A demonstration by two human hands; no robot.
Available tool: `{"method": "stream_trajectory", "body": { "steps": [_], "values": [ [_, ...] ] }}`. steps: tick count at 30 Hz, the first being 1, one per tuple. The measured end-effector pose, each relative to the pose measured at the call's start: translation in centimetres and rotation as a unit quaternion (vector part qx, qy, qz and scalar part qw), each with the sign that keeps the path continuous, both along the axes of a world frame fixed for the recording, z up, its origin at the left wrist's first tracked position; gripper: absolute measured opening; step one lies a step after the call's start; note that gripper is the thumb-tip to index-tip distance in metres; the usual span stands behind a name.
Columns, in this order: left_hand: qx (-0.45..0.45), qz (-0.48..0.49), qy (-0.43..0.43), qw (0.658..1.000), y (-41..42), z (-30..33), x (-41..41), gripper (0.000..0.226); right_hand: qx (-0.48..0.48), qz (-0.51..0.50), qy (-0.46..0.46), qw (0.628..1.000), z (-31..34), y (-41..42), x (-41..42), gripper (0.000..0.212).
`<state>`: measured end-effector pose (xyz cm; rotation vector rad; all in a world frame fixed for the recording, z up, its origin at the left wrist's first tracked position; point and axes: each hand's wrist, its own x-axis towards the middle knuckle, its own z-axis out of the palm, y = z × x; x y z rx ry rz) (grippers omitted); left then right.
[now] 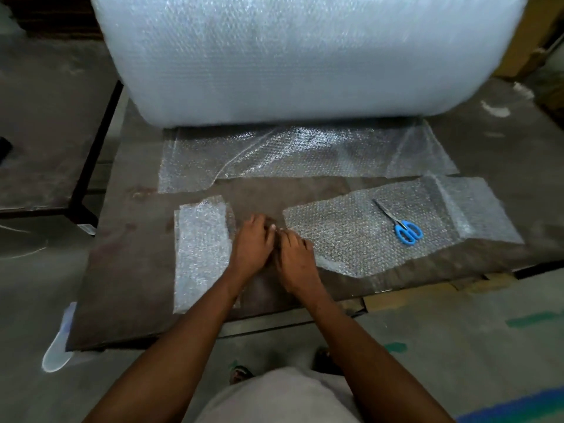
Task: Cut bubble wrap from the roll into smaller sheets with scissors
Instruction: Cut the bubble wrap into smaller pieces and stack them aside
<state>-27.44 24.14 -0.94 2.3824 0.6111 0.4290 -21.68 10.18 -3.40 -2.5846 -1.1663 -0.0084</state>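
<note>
A large roll of bubble wrap (305, 53) sits at the far edge of a dark brown work board (128, 270), filling the top of the view. Its loose end (293, 154) lies unrolled flat on the board in front of it, with a ragged near edge.

Nearer the person, two cut pieces lie on the board. A narrow folded sheet (201, 251) lies on the left, its long side running toward the person. A wider sheet (381, 227) lies on the right, its right end folded over. Blue-handled scissors (399, 222) rest on top of this wider sheet, blades closed and pointing away toward the roll, well apart from both hands.

The two hands meet in the gap between the cut pieces, side by side and touching. The left hand (253, 242) lies palm down just beside the right edge of the narrow sheet, fingers curled forward. The right hand (294, 257) lies at the left corner of the wider sheet, its fingers bent down onto that edge. Whether either hand is pinching the plastic or only pressing on it cannot be told, since the fingertips are hidden.

The board rests on a grey floor (457, 331) with green tape marks. A dark table (45, 132) stands to the left.
</note>
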Motion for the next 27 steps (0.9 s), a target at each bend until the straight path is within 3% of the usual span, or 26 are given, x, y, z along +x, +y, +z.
{"method": "stream_trajectory", "body": {
  "steps": [2,4,7,10,13,18,20,22,27],
  "values": [
    [-0.121,-0.004,-0.022,0.992,-3.4,-0.3,2.4,0.021,-0.014,-0.040,-0.038,0.998,0.0,-2.7,2.0,0.036],
    [-0.161,-0.019,-0.018,0.987,-6.7,-0.7,4.4,0.017,-0.008,-0.078,-0.061,0.995,-0.1,-5.9,3.7,0.029],
    [-0.092,-0.090,0.034,0.991,-10.5,-2.1,6.5,0.023,-0.002,-0.125,-0.063,0.990,-0.1,-10.4,6.1,0.030],
    [0.054,-0.156,0.117,0.979,-12.7,-3.0,7.3,0.055,0.009,-0.161,-0.056,0.985,-0.1,-15.0,9.2,0.038],
    [0.132,-0.188,0.147,0.962,-12.6,-3.3,6.7,0.059,0.010,-0.184,-0.039,0.982,-0.3,-18.8,12.8,0.041],
    [0.100,-0.229,0.112,0.962,-11.1,-2.7,5.2,0.065,-0.034,-0.190,-0.010,0.981,-1.2,-22.7,17.2,0.050],
    [0.086,-0.225,0.111,0.964,-10.9,-2.3,5.0,0.053,-0.045,-0.161,-0.015,0.986,-1.3,-23.1,18.1,0.048],
    [0.054,-0.199,0.124,0.971,-10.8,-2.0,4.8,0.031,-0.038,-0.137,-0.028,0.989,-1.0,-23.2,18.6,0.045],
    [0.020,-0.087,0.132,0.987,-11.8,-1.4,3.7,0.044,-0.018,-0.156,-0.049,0.986,-0.4,-23.8,19.9,0.041]
  ]
}}
